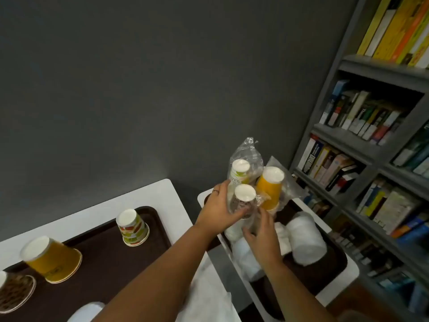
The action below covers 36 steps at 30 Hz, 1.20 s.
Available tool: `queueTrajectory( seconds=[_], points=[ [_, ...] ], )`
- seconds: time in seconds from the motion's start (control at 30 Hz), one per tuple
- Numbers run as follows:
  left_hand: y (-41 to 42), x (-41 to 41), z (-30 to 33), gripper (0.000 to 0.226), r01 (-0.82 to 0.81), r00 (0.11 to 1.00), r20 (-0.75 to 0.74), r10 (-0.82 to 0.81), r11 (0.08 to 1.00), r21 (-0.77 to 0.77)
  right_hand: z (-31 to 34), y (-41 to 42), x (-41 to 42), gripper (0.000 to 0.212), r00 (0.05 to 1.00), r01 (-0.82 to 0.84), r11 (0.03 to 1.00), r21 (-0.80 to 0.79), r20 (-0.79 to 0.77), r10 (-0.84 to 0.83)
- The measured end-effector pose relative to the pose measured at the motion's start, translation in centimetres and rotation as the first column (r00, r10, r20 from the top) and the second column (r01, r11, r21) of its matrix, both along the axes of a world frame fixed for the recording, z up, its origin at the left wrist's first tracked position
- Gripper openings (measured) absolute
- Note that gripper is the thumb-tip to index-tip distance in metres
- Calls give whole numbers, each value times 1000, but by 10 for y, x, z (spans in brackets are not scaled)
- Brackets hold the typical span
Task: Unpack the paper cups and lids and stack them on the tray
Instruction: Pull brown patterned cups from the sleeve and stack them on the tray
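Both hands meet over the right tray point(334, 273), which is dark brown and lies on a white table point(348, 273) beside a grey bookshelf point(362, 140) full of books. The left hand point(217, 211) comes from the near left and holds a stack of brown patterned cups point(242, 201) that is still wrapped in clear plastic; its fingers are curled around the left side of the stack and the thumb lies across the front low part. A ring shows on one finger. The right hand point(261, 231) is just below and to the right of this stack, with the fingers bent and a little spread, touching the crumpled plastic wrap point(260, 201) at the low part; if they really pinch the wrap, I cannot tell. Just behind this stack stand two more wrapped stacks with the bottoms up: a white and green stack point(239, 173) at the far left, with its plastic rising to a twisted point, and an orange stack point(270, 187) at the right. On the same tray, nearer, lie white bundles point(304, 238) in plastic, blurred, probably lids. On the left tray point(104, 259), also dark brown, cups stand upside down and well apart from each other: a green and red patterned stack point(132, 227) at the far side, a yellow stack point(50, 260) tilted in the middle, and a brown patterned stack point(14, 291) at the near left edge, partly cut off.
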State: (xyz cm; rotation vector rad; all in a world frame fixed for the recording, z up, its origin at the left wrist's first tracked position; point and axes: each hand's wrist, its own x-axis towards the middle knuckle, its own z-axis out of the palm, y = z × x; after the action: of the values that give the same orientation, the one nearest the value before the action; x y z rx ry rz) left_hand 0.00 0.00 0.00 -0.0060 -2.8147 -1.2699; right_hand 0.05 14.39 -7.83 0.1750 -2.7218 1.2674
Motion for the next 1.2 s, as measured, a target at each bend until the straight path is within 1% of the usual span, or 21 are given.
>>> queueTrajectory(
  seconds=[0.07,0.13,0.2,0.27,0.33,0.4,0.47,0.53,0.63,0.77,0.83,0.87,0.9,0.93,1.0,1.03,1.07,1.1,1.17,1.2],
  points=[
    [5,-7,-5,88,-33,999,-21,34,997,71,-6,-2,-6,68,1000,17,999,30,2,-17],
    [9,-12,-11,92,-60,998,-1,60,992,115,-14,-4,-12,68,998,17,997,69,60,-21],
    [14,-17,-16,91,-63,998,14,62,984,166,-21,-5,-16,66,994,8,997,77,106,-16],
    [16,-26,-23,85,-57,998,33,51,972,227,-27,-7,-21,65,992,7,993,118,127,-22],
    [19,-31,-30,72,-66,997,68,48,956,284,-34,-8,-24,66,987,21,991,135,158,-43],
    [19,-35,-34,63,-100,993,93,75,948,302,-39,-10,-23,61,978,28,990,136,202,-56],
    [19,-36,-36,61,-120,991,92,97,948,294,-42,-11,-22,52,975,36,990,139,211,-65],
    [18,-33,-36,59,-133,990,83,113,944,301,-44,-12,-20,49,977,48,993,104,201,-68],
    [8,-26,-33,56,-166,986,91,142,915,367,-42,-13,-19,60,985,26,999,19,171,-29],
    [-9,-14,-17,68,-191,982,90,169,849,493,-30,-21,-13,69,997,1,997,-83,81,6],
    [-19,-8,-8,68,-182,983,72,171,815,550,-22,-28,-11,71,997,-42,983,-178,62,54],
    [-23,-5,-2,66,-169,984,57,167,802,573,-20,-32,-12,70,992,-73,959,-275,77,98],
    [-28,-1,5,64,-154,986,42,160,795,587,-18,-37,-13,67,982,-86,913,-400,123,146],
    [-33,4,11,63,-138,988,27,152,793,594,-16,-41,-13,62,961,-61,844,-533,196,194],
    [-42,12,21,61,-106,990,-9,138,798,593,-10,-52,-9,55,903,126,666,-735,364,230],
    [-47,18,26,60,-97,990,-23,137,798,595,-7,-57,-6,56,860,250,564,-787,448,244],
    [-51,25,30,58,-88,990,-35,136,793,602,-4,-61,-2,59,806,361,479,-800,526,273],
    [-54,32,34,58,-76,990,-46,130,793,605,-1,-65,-1,61,750,440,419,-794,582,316],
    [-61,49,42,57,-44,992,-70,107,801,597,8,-71,3,62,663,531,324,-783,622,417],
    [-64,57,45,56,-21,993,-84,88,803,595,14,-75,5,61,640,566,264,-781,618,456]
  ],
)
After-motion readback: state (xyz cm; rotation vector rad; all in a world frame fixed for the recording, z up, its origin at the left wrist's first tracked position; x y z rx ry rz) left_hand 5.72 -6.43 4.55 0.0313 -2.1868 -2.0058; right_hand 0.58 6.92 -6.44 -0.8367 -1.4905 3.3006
